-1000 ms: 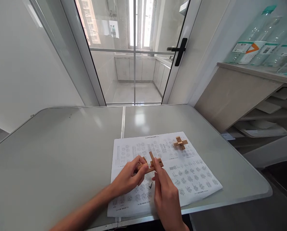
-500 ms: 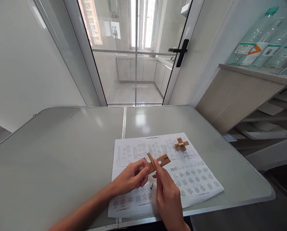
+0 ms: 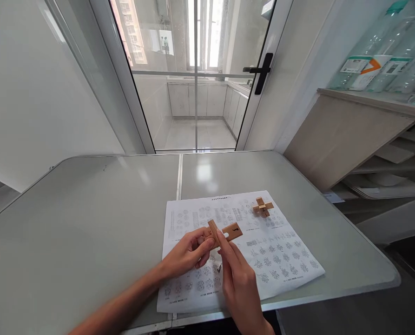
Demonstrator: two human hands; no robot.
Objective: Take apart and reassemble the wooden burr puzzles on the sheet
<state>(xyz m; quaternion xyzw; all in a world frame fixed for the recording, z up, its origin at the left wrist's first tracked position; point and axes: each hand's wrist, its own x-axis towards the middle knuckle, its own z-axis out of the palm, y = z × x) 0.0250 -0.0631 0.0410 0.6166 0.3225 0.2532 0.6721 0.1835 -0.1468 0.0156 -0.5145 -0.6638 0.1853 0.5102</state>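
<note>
Between my two hands are flat wooden puzzle pieces. The longer wooden piece (image 3: 233, 231) bears a black "3" and a notch in its edge; a second wooden strip (image 3: 212, 227) crosses it. My left hand (image 3: 189, 251) pinches the longer piece near its left end. The fingers of my right hand (image 3: 240, 274) press on the crossing strip, where the two pieces meet. Beyond them, on the printed sheet (image 3: 294, 253), stands a small cross-shaped wooden assembly (image 3: 263, 207) marked with a "2". My fingers hide part of the held pieces.
The sheet, covered in small printed diagrams, lies on a grey table (image 3: 88, 223) with a metal seam. A glass door (image 3: 196, 116) with a black handle (image 3: 263, 73) stands behind. At right, a shelf (image 3: 360, 100) holds several plastic bottles (image 3: 378, 56).
Both hands and the held pieces have shifted slightly left. The crossing strip has turned a little, and my right fingers still press on it. The cross-shaped assembly stays put.
</note>
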